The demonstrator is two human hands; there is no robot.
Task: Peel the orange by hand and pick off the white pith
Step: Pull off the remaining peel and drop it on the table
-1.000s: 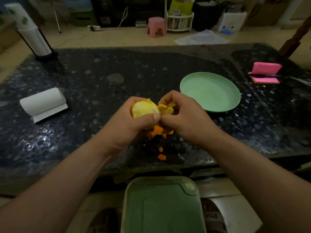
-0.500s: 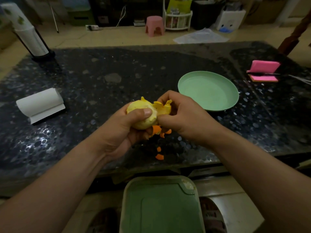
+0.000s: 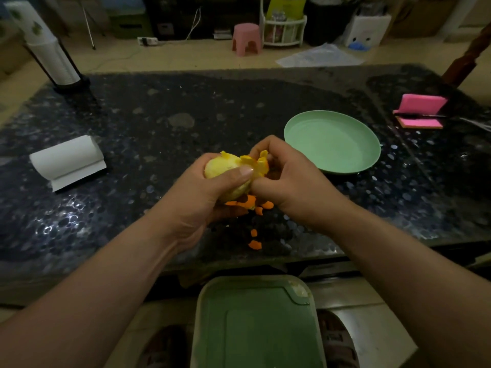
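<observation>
One white paper roll (image 3: 67, 162) is lying near the left edge of the tabletop (image 3: 159, 123). Two hands are working above the middle of the front edge. The left hand (image 3: 202, 197) is wrapping its fingers round the one orange (image 3: 225, 168), with the thumb pressing on top. The orange is looking pale yellow and mostly bare, with peel flaps (image 3: 259, 162) sticking up on its right side. The right hand (image 3: 289, 184) is pinching those flaps. Two peel bits (image 3: 255, 244) are lying alone by the front edge. More are hiding under the hands, too bunched to count. One green plate (image 3: 332, 142) is sitting just right of the hands.
</observation>
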